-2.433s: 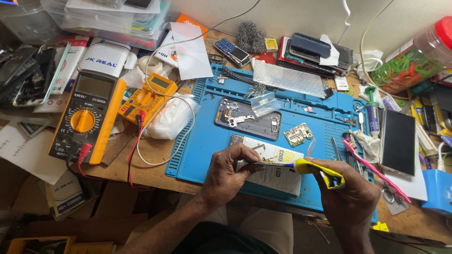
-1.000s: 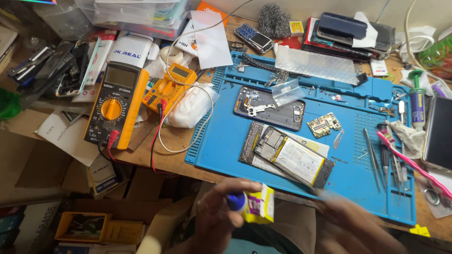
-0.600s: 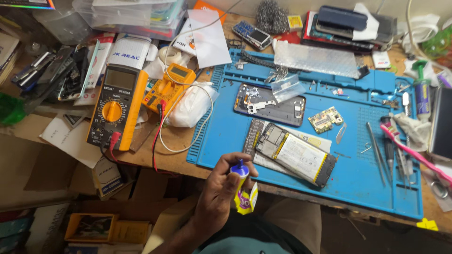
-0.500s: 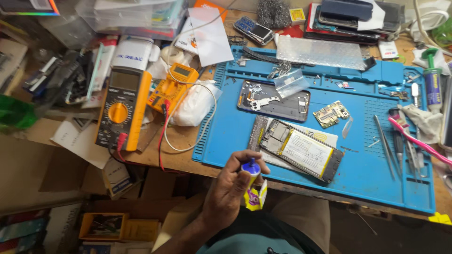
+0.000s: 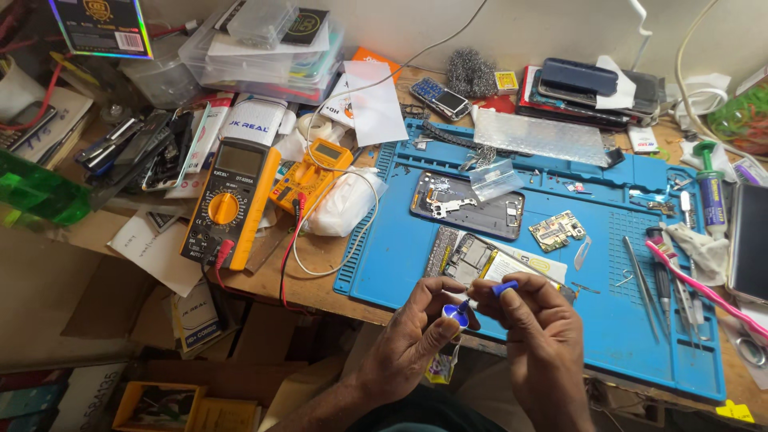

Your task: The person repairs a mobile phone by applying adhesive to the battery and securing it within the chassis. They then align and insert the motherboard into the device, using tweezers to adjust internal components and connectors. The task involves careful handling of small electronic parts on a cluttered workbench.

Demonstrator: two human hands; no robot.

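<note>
Opened phone (image 5: pixel 488 268) on mat (image 5: pixel 400 256), multimeter (image 5: pixel 228 204) to its left.

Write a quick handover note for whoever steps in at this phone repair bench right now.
Left hand: holds a small yellow glue tube by its blue neck, below the desk edge.
Right hand: pinches the tube's blue cap, off the tube.
Opened phone lies on the blue repair mat, just beyond both hands; circuit board beside it.
Done: tube uncapped.
Left: no glue visibly applied yet.
</note>
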